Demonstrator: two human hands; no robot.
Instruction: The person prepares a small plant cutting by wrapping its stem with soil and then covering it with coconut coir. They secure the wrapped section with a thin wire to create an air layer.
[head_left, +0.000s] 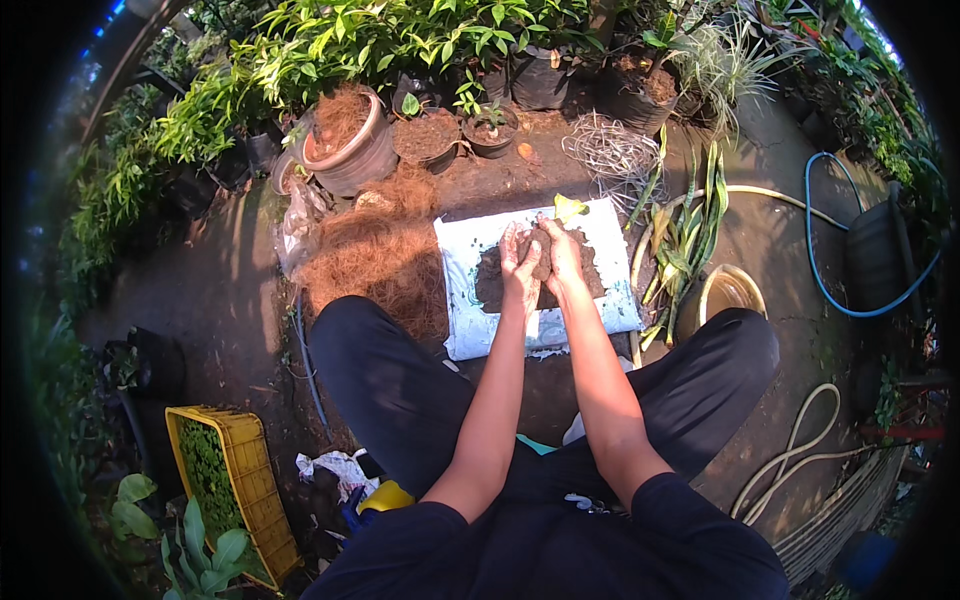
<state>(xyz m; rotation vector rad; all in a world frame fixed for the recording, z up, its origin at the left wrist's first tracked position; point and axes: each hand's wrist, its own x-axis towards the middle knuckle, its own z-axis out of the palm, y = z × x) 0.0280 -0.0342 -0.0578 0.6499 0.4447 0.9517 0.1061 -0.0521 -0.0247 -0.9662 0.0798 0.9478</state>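
Note:
My left hand (519, 259) and my right hand (561, 255) are cupped around a clump of dark soil (541, 255), one on each side of it. Both hands are smeared with soil. They are over a white plastic sack (465, 262) lying flat on the ground before me, with a patch of loose soil (491, 289) spread on it. A yellow-green leaf (570, 206) shows just beyond my right fingertips, at the sack's far edge. The underside of the clump is hidden.
Brown coconut fiber (375, 247) lies left of the sack. Behind stand a tilted clay pot (352, 161) and small pots (427, 142). Cut snake plant leaves (705, 217), a bucket (731, 289) and a pale hose (787, 450) are at right; a yellow crate (251, 480) stands lower left.

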